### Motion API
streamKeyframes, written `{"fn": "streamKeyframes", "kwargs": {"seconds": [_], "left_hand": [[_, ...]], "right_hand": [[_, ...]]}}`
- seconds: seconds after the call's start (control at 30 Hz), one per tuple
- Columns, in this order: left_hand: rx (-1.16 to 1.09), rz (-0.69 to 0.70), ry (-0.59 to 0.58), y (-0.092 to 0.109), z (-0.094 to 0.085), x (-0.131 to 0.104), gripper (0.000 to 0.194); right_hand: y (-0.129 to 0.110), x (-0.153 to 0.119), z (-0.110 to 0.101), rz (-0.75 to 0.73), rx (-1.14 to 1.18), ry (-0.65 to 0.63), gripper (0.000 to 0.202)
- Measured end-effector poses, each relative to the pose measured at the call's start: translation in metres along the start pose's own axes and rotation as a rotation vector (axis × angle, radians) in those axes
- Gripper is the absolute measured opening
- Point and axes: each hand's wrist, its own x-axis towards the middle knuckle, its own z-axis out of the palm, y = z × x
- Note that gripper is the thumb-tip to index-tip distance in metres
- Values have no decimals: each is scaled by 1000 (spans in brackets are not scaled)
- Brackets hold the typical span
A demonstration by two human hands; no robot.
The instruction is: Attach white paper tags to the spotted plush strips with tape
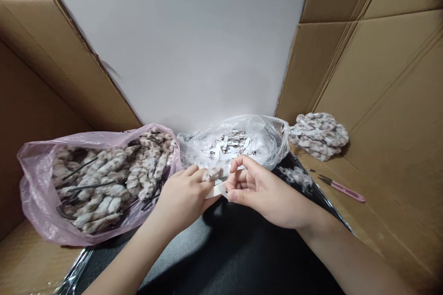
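My left hand (pixel 187 193) is closed on a piece of mottled fur strip (pixel 212 174), whose tip pokes out past the fingers. A white backing strip (pixel 217 190) spans the gap from under the left fingers to my right hand (pixel 259 191). Thumb and fingers of the right hand pinch the far end of that strip. Most of the fur strip is hidden inside the left hand. Just behind both hands lies a clear plastic bag (pixel 273 147) with many white and dark scraps (pixel 231 144) in it.
On the left, an open pink plastic bag (pixel 34 212) holds many fur strips (pixel 100 189) with dark ends. To the right are a fur bundle (pixel 320 136), pink-handled thread snips (pixel 342 189) and loose fluff (pixel 296 177). Cardboard walls (pixel 387 83) flank the black work surface (pixel 242 258).
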Motion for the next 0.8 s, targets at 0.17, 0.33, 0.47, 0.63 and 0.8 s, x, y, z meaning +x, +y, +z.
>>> {"fn": "streamKeyframes", "kwargs": {"seconds": [0.17, 0.33, 0.47, 0.63, 0.8], "left_hand": [[-620, -130, -258, -5, -3, 1, 38], [-1380, -304, -317, -23, 3, -4, 51], [-1455, -399, -470, -25, 2, -5, 44], [-1202, -536, -546, -19, -3, -1, 43], [-1007, -546, -418, -20, 1, 2, 50]], "right_hand": [[-5, 8, -25, 90, 267, -109, 39], [-2, 21, -55, 143, 433, -36, 48], [-2, 19, -49, 187, 449, -108, 47], [-8, 7, -34, 211, 450, -144, 45], [-18, -2, -33, 169, 419, -161, 38]]}}
